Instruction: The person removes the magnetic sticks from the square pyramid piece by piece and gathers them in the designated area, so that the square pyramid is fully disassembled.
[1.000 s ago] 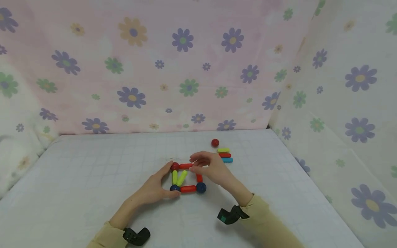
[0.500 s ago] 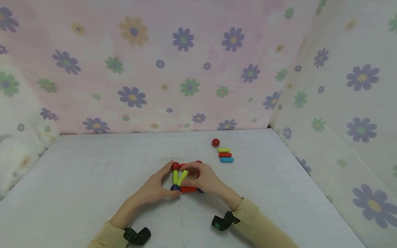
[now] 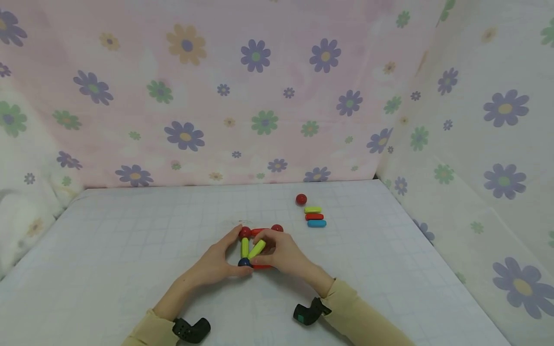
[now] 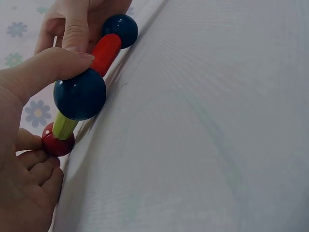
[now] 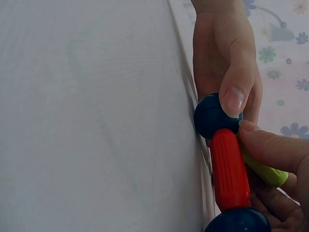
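Note:
A square of magnetic sticks and balls lies on the table. At its left side a yellow-green stick (image 3: 245,247) joins a red ball (image 3: 245,232) to a dark blue ball (image 3: 244,263). My left hand (image 3: 214,263) holds this side, thumb on the blue ball and fingers at the red one. My right hand (image 3: 286,253) pinches a second yellow-green stick (image 3: 257,249), which slants up from the same blue ball. In the right wrist view a red stick (image 5: 229,169) runs from that ball to another blue ball (image 5: 239,223), hidden behind my right hand in the head view.
Behind the square, to the right, lie a loose red ball (image 3: 301,199), a yellow-green stick (image 3: 313,210), a red stick (image 3: 314,216) and a light blue stick (image 3: 317,223). Flowered cloth (image 3: 207,105) hangs at the table's back and sides.
My right hand has moved left and down from the square's back right corner onto the slanted yellow-green stick, which now leans a little further right. My left hand stays in place.

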`<state>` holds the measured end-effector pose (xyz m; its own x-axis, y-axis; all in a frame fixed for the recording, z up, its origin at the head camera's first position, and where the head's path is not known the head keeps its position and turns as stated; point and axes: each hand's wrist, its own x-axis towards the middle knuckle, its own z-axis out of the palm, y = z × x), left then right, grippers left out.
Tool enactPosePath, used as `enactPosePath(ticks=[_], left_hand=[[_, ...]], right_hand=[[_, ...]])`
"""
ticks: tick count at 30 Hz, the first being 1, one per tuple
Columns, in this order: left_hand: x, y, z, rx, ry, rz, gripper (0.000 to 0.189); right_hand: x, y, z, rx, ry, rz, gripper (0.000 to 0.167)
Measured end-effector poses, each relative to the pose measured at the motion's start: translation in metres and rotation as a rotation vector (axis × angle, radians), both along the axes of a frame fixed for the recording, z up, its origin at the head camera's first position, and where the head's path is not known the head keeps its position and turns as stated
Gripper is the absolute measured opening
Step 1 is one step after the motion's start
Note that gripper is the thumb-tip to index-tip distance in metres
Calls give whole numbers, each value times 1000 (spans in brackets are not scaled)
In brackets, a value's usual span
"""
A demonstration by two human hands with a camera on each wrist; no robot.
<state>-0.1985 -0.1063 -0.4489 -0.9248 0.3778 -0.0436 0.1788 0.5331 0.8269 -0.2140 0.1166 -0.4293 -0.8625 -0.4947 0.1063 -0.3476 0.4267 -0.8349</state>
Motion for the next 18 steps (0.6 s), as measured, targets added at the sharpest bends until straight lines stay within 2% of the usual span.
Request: enactPosePath(ticks=[18], left_hand=[[0, 0, -1, -1, 9, -8, 109]], right_hand=[[-1, 2, -3, 31, -2, 17, 21]])
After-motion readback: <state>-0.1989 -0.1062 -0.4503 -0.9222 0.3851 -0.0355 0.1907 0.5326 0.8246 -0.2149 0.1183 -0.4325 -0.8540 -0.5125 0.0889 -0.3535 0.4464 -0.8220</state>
